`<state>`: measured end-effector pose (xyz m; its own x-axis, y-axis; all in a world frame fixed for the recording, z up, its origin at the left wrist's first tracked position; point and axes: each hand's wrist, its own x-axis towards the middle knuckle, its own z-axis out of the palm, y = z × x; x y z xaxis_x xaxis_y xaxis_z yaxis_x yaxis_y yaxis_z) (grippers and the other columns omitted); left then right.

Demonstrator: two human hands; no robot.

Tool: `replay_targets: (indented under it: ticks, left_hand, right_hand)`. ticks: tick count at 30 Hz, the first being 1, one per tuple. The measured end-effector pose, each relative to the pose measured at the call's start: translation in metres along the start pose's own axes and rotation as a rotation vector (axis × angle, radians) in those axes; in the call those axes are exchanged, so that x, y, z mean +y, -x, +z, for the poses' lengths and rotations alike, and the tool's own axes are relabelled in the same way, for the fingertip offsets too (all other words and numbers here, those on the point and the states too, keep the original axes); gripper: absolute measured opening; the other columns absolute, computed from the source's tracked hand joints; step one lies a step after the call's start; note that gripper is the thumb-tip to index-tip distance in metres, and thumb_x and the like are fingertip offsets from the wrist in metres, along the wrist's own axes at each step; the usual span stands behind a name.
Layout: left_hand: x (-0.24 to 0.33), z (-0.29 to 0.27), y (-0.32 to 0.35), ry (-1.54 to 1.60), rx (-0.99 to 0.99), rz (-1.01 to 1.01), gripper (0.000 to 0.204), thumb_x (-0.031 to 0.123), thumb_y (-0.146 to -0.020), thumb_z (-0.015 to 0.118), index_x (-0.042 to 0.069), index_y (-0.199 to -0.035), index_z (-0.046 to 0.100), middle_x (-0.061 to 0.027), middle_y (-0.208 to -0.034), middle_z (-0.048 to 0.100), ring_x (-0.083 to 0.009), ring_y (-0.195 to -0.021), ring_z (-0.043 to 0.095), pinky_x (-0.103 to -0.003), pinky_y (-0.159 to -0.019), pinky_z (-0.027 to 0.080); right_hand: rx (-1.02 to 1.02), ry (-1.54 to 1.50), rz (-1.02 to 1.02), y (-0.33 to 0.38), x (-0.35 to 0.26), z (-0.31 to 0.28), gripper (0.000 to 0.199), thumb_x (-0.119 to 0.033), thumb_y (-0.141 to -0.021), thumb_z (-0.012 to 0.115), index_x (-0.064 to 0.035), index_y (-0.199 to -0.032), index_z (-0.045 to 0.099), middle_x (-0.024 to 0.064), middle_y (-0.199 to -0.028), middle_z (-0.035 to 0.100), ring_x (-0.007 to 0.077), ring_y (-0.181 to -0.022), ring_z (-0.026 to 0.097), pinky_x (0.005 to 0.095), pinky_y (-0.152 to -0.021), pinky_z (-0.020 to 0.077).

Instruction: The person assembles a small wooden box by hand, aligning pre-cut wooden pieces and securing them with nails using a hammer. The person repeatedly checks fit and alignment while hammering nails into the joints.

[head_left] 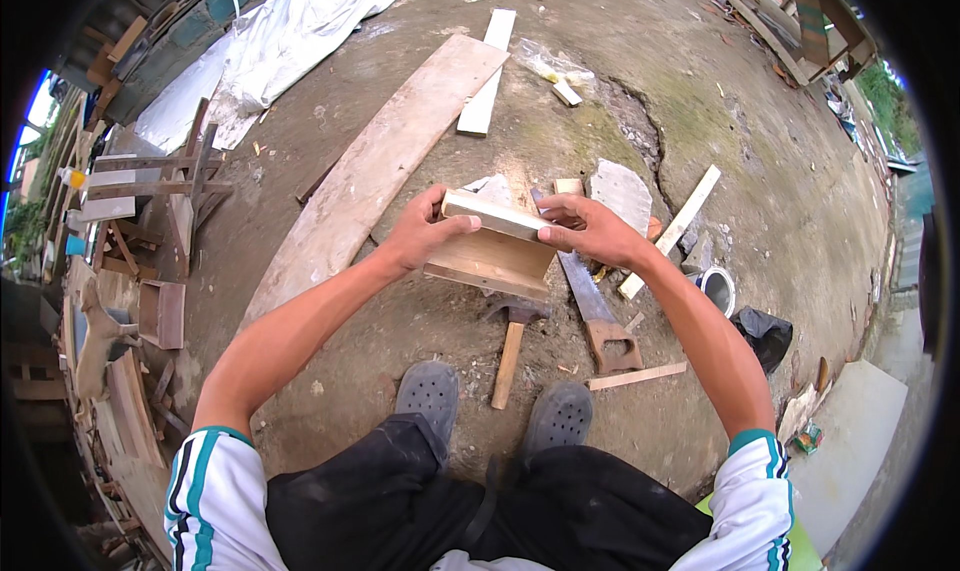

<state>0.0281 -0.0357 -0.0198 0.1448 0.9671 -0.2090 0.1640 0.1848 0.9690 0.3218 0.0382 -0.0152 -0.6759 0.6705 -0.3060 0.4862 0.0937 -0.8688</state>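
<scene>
Between my two hands, above the ground, is a small open wooden box with its hollow side facing me. Along its far edge runs a pale wood strip. My left hand is closed on the left end, thumb pressed on the strip. My right hand grips the right end with its thumb at the strip's tip. Below the box a claw hammer lies with its wooden handle toward me. A handsaw with a wooden handle rests to its right, its blade partly hidden by the box and my right hand.
A long wide plank and a white-painted board lie beyond my left arm. Wood strips, an open can and a black plastic bag are at the right. A dog stands among scrap wood at far left.
</scene>
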Motion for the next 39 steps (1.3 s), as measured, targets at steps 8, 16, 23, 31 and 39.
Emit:
replay_targets:
  ticks: [8, 16, 23, 31, 39]
  left_hand:
    - [-0.056, -0.004, 0.000, 0.301, 0.099, -0.349, 0.051, 0.034, -0.088, 0.073, 0.000, -0.123, 0.059, -0.0120, -0.110, 0.066, -0.0185, -0.098, 0.065, -0.032, -0.084, 0.054]
    - [-0.093, -0.008, -0.007, 0.396, 0.133, -0.453, 0.053, 0.037, -0.088, 0.074, -0.001, -0.122, 0.060, -0.0120, -0.108, 0.066, -0.0195, -0.094, 0.067, -0.035, -0.081, 0.056]
    - [-0.091, -0.006, -0.017, 0.326, 0.142, -0.595, 0.054, 0.039, -0.091, 0.070, 0.005, -0.131, 0.057, -0.0110, -0.128, 0.059, -0.0225, -0.119, 0.059, -0.046, -0.102, 0.047]
    - [-0.084, -0.005, -0.026, 0.307, 0.149, -0.557, 0.056, 0.038, -0.085, 0.076, -0.002, -0.120, 0.059, -0.0129, -0.108, 0.066, -0.0205, -0.096, 0.067, -0.040, -0.080, 0.057]
    - [-0.094, -0.020, -0.038, -0.603, 0.296, 0.020, 0.056, 0.035, -0.082, 0.075, 0.000, -0.123, 0.060, -0.0175, -0.117, 0.066, -0.0304, -0.113, 0.063, -0.037, -0.097, 0.050]
  right_hand:
    - [0.006, -0.512, 0.263, -0.019, 0.045, 0.038, 0.051, -0.046, -0.095, 0.068, -0.0071, -0.128, 0.060, 0.0078, -0.116, 0.060, 0.0179, -0.107, 0.059, 0.0356, -0.093, 0.0514]
    - [0.097, -0.535, 0.300, -0.059, 0.065, 0.057, 0.048, -0.039, -0.092, 0.072, -0.0043, -0.124, 0.062, 0.0115, -0.120, 0.061, 0.0200, -0.109, 0.059, 0.0360, -0.089, 0.0503]
    - [0.206, -0.512, 0.331, -0.075, 0.078, 0.059, 0.053, -0.037, -0.090, 0.075, -0.0042, -0.129, 0.058, 0.0039, -0.107, 0.061, 0.0134, -0.094, 0.058, 0.0307, -0.080, 0.0497]
    - [0.219, -0.459, 0.309, -0.081, 0.088, 0.051, 0.054, -0.041, -0.090, 0.074, -0.0071, -0.129, 0.059, 0.0045, -0.112, 0.060, 0.0126, -0.098, 0.055, 0.0296, -0.081, 0.0486]
    - [0.187, -0.449, 0.304, -0.077, 0.077, 0.052, 0.046, -0.043, -0.091, 0.073, -0.0104, -0.123, 0.065, -0.0002, -0.107, 0.063, 0.0104, -0.094, 0.056, 0.0293, -0.079, 0.0492]
